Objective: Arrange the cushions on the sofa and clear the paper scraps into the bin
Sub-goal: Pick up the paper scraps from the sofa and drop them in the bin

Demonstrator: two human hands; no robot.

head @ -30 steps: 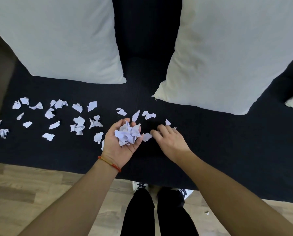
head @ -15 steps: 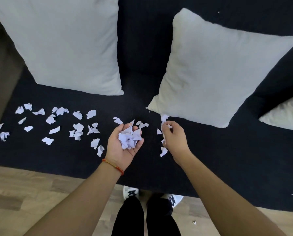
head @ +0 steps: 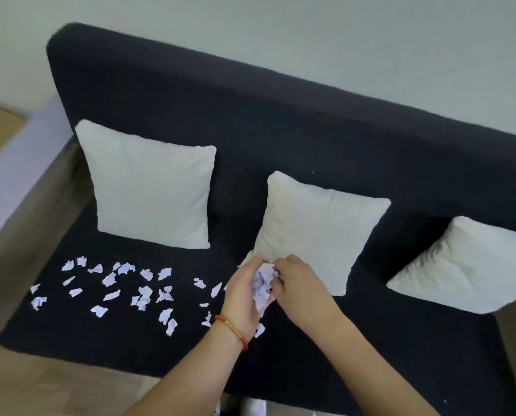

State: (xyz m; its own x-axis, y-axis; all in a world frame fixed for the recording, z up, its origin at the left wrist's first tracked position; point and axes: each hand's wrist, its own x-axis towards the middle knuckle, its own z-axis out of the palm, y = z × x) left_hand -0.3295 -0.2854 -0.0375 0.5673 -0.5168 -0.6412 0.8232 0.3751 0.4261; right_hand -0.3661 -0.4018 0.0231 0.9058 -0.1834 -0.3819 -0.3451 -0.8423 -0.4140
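Three cushions (head: 153, 190) stand propped along the sofa (head: 280, 115) back, arranged it seems, while the left hand (head: 241, 298) cups a wad of scraps (head: 262, 283), the right hand (head: 298, 283) pinching into it, with many loose scraps (head: 112, 283) left on the seat and no bin visible.

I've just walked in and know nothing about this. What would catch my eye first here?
Probably the white paper scraps strewn over the left of the dark sofa seat. Then the two hands in the middle: the left hand cups a wad of scraps while the right hand presses onto it. Behind them, three pale cushions lean against the backrest.
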